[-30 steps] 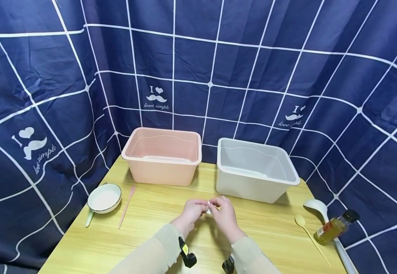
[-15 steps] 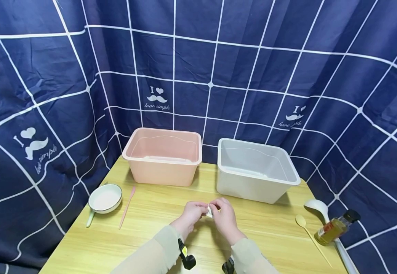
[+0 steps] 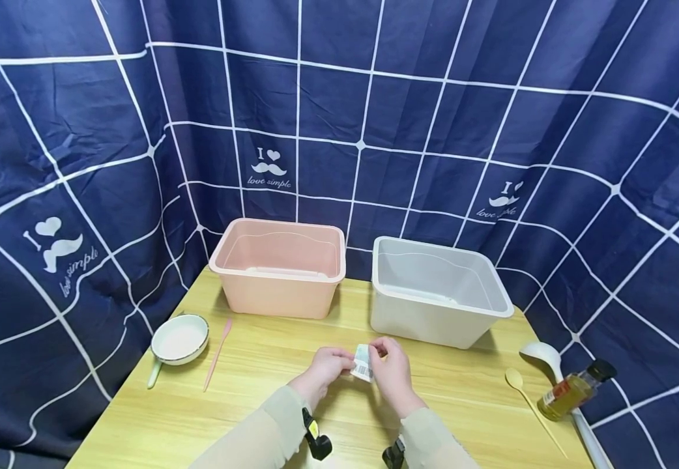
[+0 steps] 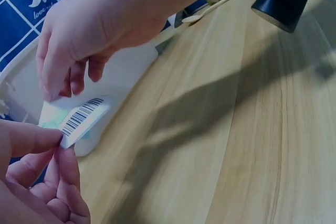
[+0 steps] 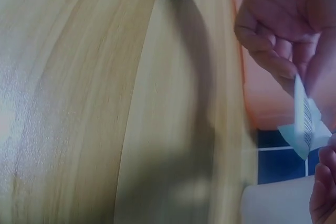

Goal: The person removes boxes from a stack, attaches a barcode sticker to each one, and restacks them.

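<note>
- Both forearms, in pale sleeves, enter from the near edge of the wooden table (image 3: 257, 365) and converge at its middle, wrists raised off the surface.
- The left hand (image 3: 329, 366) has its fingers curled inward; thumb and forefinger pinch the lower left edge of a small packet (image 3: 363, 362), white with a printed barcode and a pale green end.
- In the left wrist view the left hand's thumb and fingertip (image 4: 50, 139) close on the barcode corner of the packet (image 4: 79, 119).
- The right hand (image 3: 395, 368) arches over the packet from the right, fingers bent downward, with fingertips gripping its upper end.
- In the right wrist view the packet (image 5: 306, 127) appears edge-on, held by the left hand's fingers (image 5: 294, 61).
- The packet is held above the table, between the two hands, in front of the gap between the pink bin (image 3: 277, 268) and the white bin (image 3: 436, 293).
- To the left lie a small bowl with a handle (image 3: 178, 340) and a pink utensil (image 3: 217, 352).
- To the right lie a yellow spoon (image 3: 527, 394), a white ladle (image 3: 545, 358) and an amber bottle with a dark cap (image 3: 574, 388), the bottle lying across the ladle's handle.
</note>
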Demonstrator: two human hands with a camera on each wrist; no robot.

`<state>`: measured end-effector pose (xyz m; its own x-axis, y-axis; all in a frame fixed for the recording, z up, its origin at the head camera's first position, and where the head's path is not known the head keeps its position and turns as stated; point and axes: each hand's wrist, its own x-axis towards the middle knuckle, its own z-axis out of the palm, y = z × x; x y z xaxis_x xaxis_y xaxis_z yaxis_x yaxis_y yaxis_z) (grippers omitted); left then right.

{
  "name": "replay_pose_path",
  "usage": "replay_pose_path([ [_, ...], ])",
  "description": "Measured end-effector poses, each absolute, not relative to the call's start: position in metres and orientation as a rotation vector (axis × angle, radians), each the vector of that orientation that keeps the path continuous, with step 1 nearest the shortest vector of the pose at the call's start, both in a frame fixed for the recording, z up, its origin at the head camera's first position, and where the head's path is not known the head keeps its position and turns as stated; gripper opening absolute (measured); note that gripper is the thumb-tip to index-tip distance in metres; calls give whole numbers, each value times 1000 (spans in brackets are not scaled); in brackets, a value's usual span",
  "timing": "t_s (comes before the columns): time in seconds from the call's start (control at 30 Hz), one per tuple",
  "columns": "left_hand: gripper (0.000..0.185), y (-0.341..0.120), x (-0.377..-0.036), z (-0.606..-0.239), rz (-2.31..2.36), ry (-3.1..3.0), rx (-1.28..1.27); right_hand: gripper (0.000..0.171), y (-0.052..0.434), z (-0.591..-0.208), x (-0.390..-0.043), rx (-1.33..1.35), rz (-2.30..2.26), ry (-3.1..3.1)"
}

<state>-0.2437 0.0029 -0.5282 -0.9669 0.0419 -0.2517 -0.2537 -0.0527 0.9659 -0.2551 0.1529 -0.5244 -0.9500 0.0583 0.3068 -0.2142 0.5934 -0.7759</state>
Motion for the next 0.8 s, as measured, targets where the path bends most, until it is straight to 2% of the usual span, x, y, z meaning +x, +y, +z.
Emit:
replay_pose_path([
  [0.4,15,-3,-248,-547,2151,1984,-298,2,159,-525,-256,110,1289,-2507],
  [0.8,12,-6,-252,-555,2149,2038,-371,6,157,-522,-255,96,1345,-2478],
])
